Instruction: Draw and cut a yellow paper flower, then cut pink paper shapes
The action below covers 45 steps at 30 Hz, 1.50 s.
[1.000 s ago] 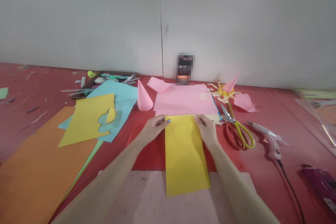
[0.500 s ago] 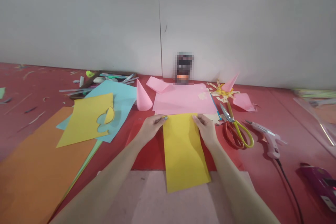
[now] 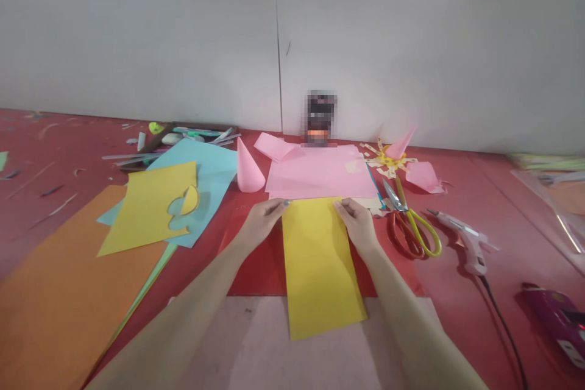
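In the head view, the left hand (image 3: 265, 219) and the right hand (image 3: 359, 222) are each keeping a narrow grip on the far corners of a yellow sheet (image 3: 320, 268), which is lying lengthwise between the forearms over a red sheet (image 3: 256, 265). Beyond it, pink paper (image 3: 320, 173) is resting on the red bench (image 3: 461, 177), with a pink cone (image 3: 248, 167) standing just left of it, while scissors (image 3: 414, 228) and a glue gun (image 3: 468, 244) are lying to the right.
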{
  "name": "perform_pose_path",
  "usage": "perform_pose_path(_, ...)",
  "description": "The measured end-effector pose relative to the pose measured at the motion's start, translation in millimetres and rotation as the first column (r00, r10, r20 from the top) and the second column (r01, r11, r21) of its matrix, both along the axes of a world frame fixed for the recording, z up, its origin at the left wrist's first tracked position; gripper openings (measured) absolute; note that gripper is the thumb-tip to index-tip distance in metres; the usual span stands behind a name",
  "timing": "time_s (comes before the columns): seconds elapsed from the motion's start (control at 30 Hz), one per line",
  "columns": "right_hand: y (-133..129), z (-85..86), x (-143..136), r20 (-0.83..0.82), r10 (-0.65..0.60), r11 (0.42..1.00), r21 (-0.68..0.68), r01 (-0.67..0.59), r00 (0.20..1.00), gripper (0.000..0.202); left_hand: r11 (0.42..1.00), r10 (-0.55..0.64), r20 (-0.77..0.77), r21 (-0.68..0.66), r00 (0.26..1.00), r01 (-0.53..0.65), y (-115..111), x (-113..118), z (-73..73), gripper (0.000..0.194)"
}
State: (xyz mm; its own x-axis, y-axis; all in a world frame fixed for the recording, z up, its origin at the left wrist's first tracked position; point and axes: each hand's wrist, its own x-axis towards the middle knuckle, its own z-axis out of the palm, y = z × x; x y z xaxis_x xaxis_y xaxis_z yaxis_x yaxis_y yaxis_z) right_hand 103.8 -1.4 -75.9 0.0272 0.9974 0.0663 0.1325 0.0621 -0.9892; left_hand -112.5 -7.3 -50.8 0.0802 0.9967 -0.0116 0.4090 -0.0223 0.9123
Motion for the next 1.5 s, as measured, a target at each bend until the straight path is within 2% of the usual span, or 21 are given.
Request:
perform_pose_path(0.13, -0.5, 1.7, -1.0, 0.006, 0.016, 1.0, -0.007, -0.016, 1.0, 0.031, 0.999, 0.038, -0.061, 0.025, 0.997, -0.036, 0.7, -0.5, -3.3, 0.04)
perform_pose_path(0.23, -1.3, 3.1, -1.3, -0.024, 0.023, 0.999, -0.037, -0.024, 0.999, 0.032, 0.998, 0.053, -0.05, 0.032, 0.997, -0.052, 1.1, -0.6, -3.9, 0.042)
perform_pose_path(0.43, -1.8, 0.0, -2.1, -0.082, 0.163, 0.981, -0.095, -0.17, 0.983, 0.032, 0.996, 0.078, -0.015, 0.039, 0.997, -0.077, 1.2, -1.3, -1.5, 0.033)
perform_pose_path(0.6, -1.4, -1.4, -3.3, -0.09, 0.126, 0.988, -0.08, -0.134, 0.988, 0.029, 0.999, 0.032, 0.007, 0.014, 0.999, -0.032, 0.2, -0.9, -4.5, 0.028)
perform_pose_path(0.73, -1.5, 0.1, -3.4, -0.083, 0.119, 0.991, -0.056, -0.124, 0.989, 0.029, 0.996, 0.08, 0.017, 0.043, 0.997, -0.081, 0.1, -0.8, -5.2, 0.027)
perform_pose_path(0.9, -2.1, 1.3, -3.4, -0.081, 0.063, 0.994, -0.08, -0.069, 0.995, 0.03, 0.983, 0.163, -0.05, 0.09, 0.985, -0.158, -0.8, -0.2, -1.7, 0.034)
perform_pose_path(1.07, -1.9, -0.5, -3.3, -0.067, 0.079, 0.994, -0.075, -0.084, 0.995, 0.028, 0.976, 0.198, -0.12, 0.112, 0.973, -0.185, -1.6, 0.4, -1.8, 0.039)
perform_pose_path(1.5, -0.9, -0.5, -2.9, -0.07, 0.061, 0.995, -0.078, -0.066, 0.996, 0.031, 0.989, 0.135, -0.077, 0.073, 0.988, -0.13, -2.1, 0.2, -2.2, 0.039)
